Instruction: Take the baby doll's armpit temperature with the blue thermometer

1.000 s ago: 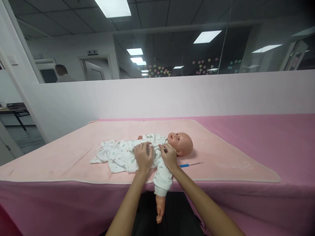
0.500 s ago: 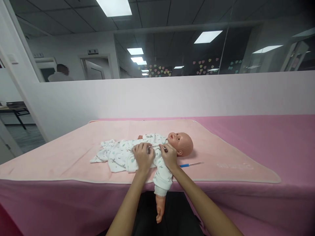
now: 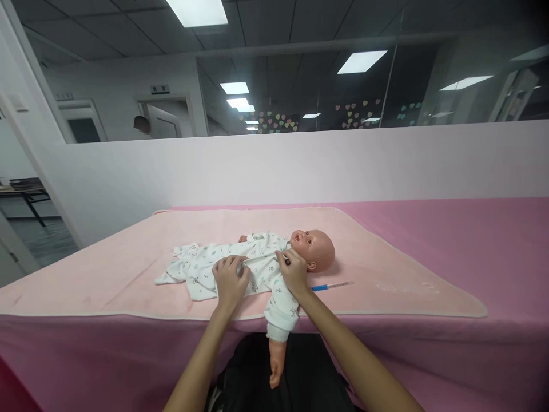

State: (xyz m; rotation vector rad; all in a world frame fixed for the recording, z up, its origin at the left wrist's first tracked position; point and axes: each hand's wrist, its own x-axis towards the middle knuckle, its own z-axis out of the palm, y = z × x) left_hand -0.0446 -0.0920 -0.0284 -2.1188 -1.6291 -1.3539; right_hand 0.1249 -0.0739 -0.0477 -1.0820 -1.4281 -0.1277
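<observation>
A baby doll (image 3: 315, 249) lies on its back across a peach mat, its head to the right and one arm hanging over the table's front edge. It wears white printed baby clothes (image 3: 201, 274). My left hand (image 3: 231, 280) is closed on the front of the clothes near the belly, pinching the fabric. Close to the doll's neck, my right hand (image 3: 294, 272) grips the edge of the clothes between curled fingers. The cloth is drawn taut between both hands. Just right of my right wrist lies a thermometer-like stick with a blue end (image 3: 330, 286).
The peach mat (image 3: 398, 269) covers much of a table with a pink cloth (image 3: 506, 252). Behind it rises a white half wall (image 3: 300, 169) topped by glass. Beyond the glass at left, a person's head (image 3: 142, 124) shows near a doorway.
My left hand has slid left along the clothes, from the chest toward the belly. My right hand stays by the neck. The person behind the glass has moved right.
</observation>
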